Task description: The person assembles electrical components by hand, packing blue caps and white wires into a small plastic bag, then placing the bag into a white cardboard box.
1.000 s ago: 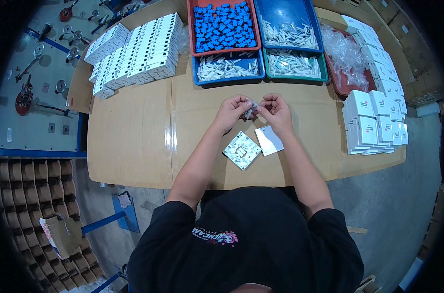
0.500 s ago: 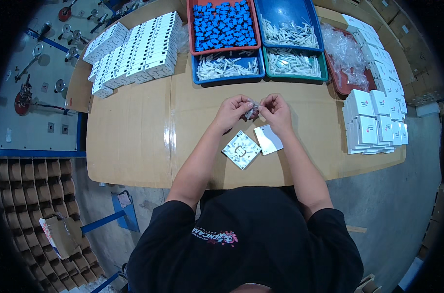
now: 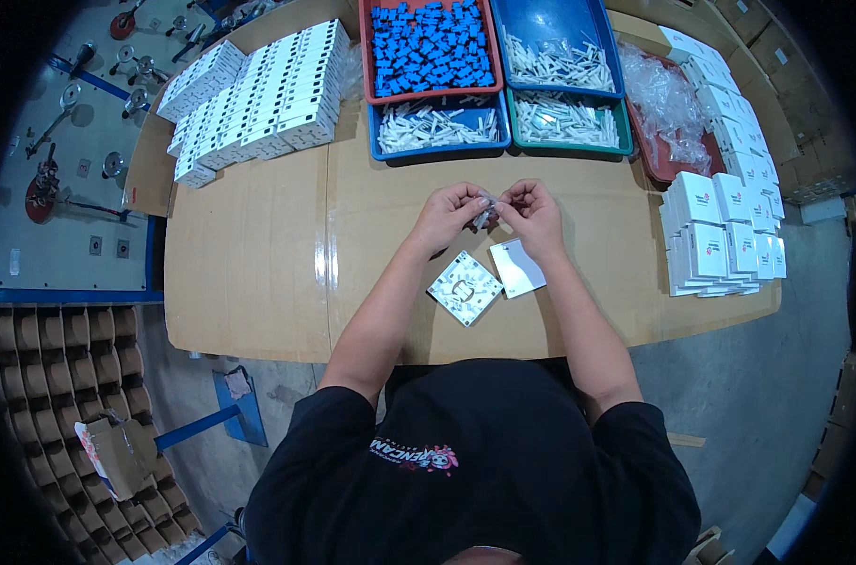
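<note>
Between my two hands, over the middle of the table, is a small crinkled plastic bag (image 3: 485,217), pale and see-through. The fingers of my left hand (image 3: 447,217) pinch its left side. My right hand (image 3: 533,217) pinches it from the other side, thumb and forefinger together. What the bag contains is too small and too covered to make out. Just below my hands lies a square white panel (image 3: 465,289) with a patterned face and a cut-out in its middle. Beside it, under my right wrist, rests a plain white plate (image 3: 518,270), tilted against the panel's angle.
At the far side stand a red tray (image 3: 428,94) of blue plastic parts, and blue (image 3: 437,151) and green (image 3: 569,149) trays of slim white pieces. Stacked white boxes (image 3: 286,104) fill the far left. More white boxes (image 3: 706,250) and a red tray (image 3: 696,168) with plastic bags sit right.
Both hands stay at the same spot, still pinching the small plastic bag. Only a slight shift of the fingers shows; the panel and plate have not moved.
</note>
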The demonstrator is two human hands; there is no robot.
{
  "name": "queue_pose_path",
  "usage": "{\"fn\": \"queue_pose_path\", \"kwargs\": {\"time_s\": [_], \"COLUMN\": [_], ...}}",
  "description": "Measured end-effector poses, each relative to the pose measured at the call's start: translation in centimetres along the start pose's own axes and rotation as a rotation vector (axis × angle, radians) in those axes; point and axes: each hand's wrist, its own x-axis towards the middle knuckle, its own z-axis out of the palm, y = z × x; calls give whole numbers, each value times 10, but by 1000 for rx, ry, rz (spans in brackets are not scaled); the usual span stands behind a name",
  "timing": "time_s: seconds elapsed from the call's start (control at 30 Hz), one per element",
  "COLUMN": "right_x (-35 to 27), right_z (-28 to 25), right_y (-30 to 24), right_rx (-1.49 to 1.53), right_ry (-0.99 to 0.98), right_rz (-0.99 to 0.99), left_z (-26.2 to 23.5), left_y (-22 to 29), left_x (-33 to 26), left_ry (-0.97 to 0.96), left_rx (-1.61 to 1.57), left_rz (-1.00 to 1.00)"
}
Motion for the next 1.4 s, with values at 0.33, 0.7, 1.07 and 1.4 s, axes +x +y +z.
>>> {"fn": "queue_pose_path", "kwargs": {"time_s": [0.33,0.7,1.07,1.4], "right_x": [-2,-2,-2,-3], "right_z": [5,3,3,2], "right_y": [-1,2,-1,2], "right_rx": [-19,-69,-73,-74], "right_ry": [15,17,13,21], "right_rz": [-85,-58,-75,-55], "left_z": [0,1,5,5], "left_y": [-2,-3,-8,-8], "left_x": [0,-1,-2,-3], "left_ry": [15,-15,51,64], "left_rx": [66,60,54,112], "left_rz": [-1,24,93,110]}}
